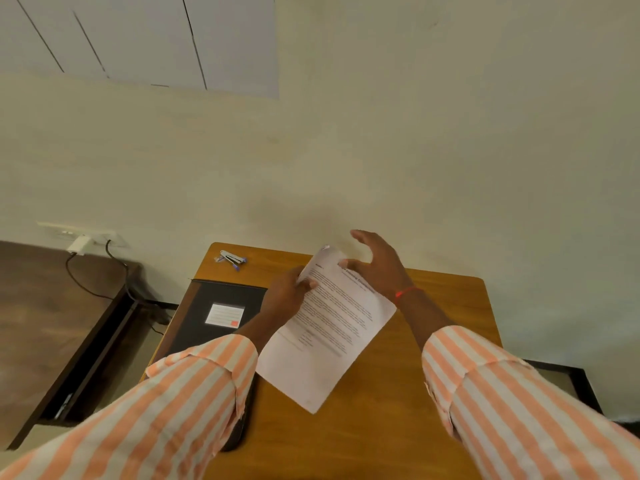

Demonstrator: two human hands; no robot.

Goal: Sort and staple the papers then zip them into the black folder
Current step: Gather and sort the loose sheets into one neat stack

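Left hand (289, 296) pinches papers (329, 327) above desk (433, 341); right hand (377, 265) fingers spread, thumb touching sheet; black folder (221, 306) beside.

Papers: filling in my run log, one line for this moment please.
papers: left hand grip | right hand: open at top | stapler: untouched | black folder: on table

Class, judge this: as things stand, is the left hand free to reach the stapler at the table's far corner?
Probably not yet: the left hand grips the papers. The tabletop path to the stapler looks unobstructed.
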